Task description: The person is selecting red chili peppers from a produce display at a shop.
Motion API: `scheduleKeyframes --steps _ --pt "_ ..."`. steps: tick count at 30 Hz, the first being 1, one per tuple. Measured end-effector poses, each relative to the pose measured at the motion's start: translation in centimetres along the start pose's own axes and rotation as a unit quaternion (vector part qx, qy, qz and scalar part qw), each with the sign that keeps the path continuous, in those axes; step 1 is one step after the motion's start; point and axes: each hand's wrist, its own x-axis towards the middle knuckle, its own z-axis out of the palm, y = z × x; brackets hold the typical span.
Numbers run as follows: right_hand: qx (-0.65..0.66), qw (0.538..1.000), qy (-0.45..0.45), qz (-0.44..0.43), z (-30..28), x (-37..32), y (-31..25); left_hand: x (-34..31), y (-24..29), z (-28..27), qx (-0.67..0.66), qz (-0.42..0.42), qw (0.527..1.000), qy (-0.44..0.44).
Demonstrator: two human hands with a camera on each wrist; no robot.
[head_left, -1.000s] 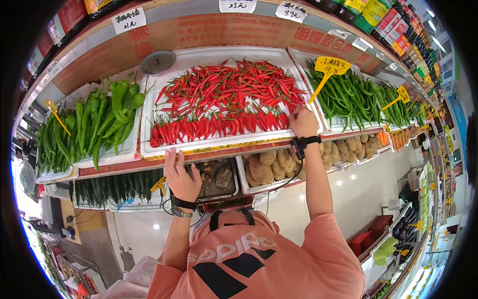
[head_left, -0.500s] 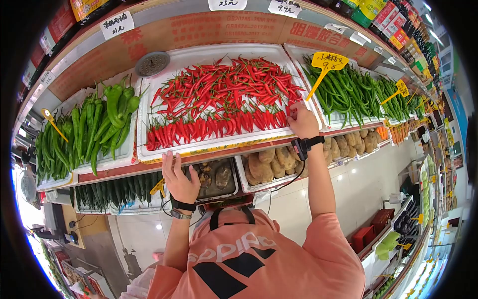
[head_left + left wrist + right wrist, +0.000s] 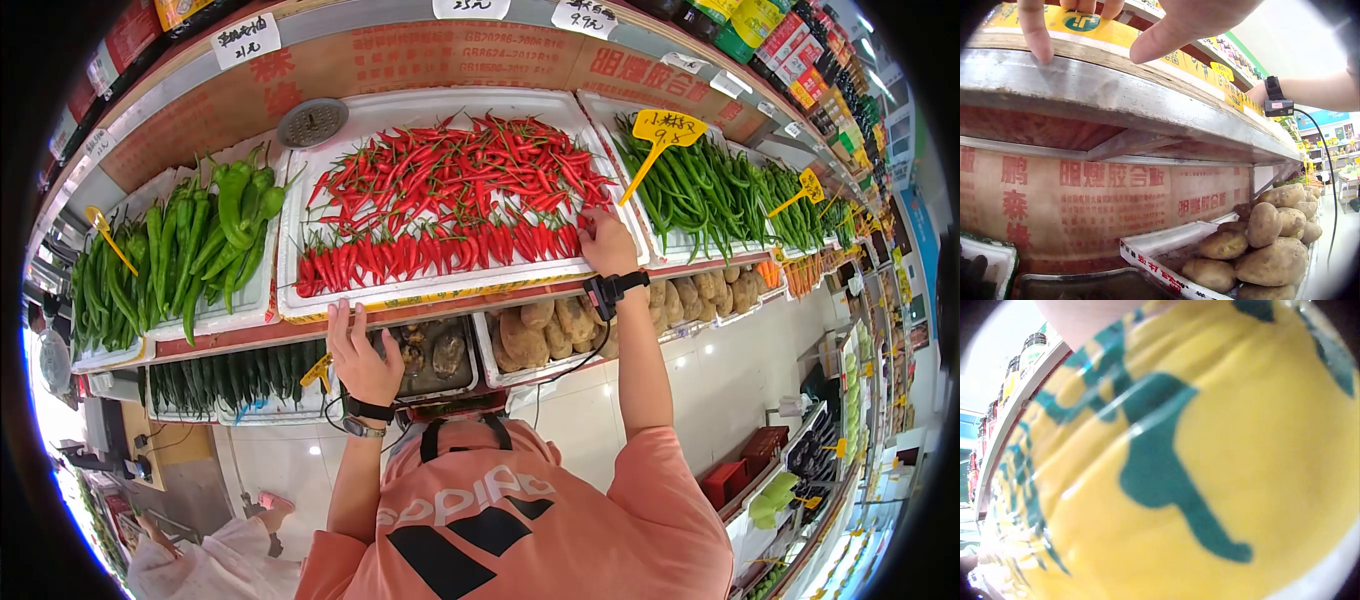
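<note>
In the head view, a white foam tray (image 3: 440, 292) holds red chili peppers (image 3: 470, 165), heaped at the back and lined up in a front row (image 3: 430, 255). My right hand (image 3: 608, 243) is at the right end of that row, with thumb and fingers curled in at a red chili pepper, its tips partly covering it. My left hand (image 3: 365, 362) lies at the shelf's front edge with fingers extended. In the left wrist view its fingertips touch the metal edge (image 3: 1147, 100). The tray's yellow printed side (image 3: 1260, 475) fills the right wrist view.
Green peppers (image 3: 235, 210) lie left of the tray, thin green chilies (image 3: 690, 195) right, beside a yellow price sign (image 3: 668, 128). A round metal strainer (image 3: 313, 123) sits on the tray's back corner. Below are potatoes (image 3: 530, 340) and cucumbers (image 3: 235, 380). Another person's pale clothing (image 3: 215, 565) shows lower left.
The head view shifts slightly. Both hands stay at nearly the same places on the tray and shelf edge. At lower left, the other person has moved and a pink shoe now shows.
</note>
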Motion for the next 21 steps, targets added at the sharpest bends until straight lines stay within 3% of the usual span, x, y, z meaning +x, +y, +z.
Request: scheduleKeyframes --steps 14,21 --pt "0.012 0.999 -0.022 0.028 -0.66 -0.42 -0.51 -0.02 0.0 -0.09 -0.001 -0.005 1.0 -0.006" --pt "0.036 0.999 -0.022 -0.003 -0.99 -0.42 -0.77 0.01 -0.06 -0.16 -0.002 -0.001 1.0 -0.006"
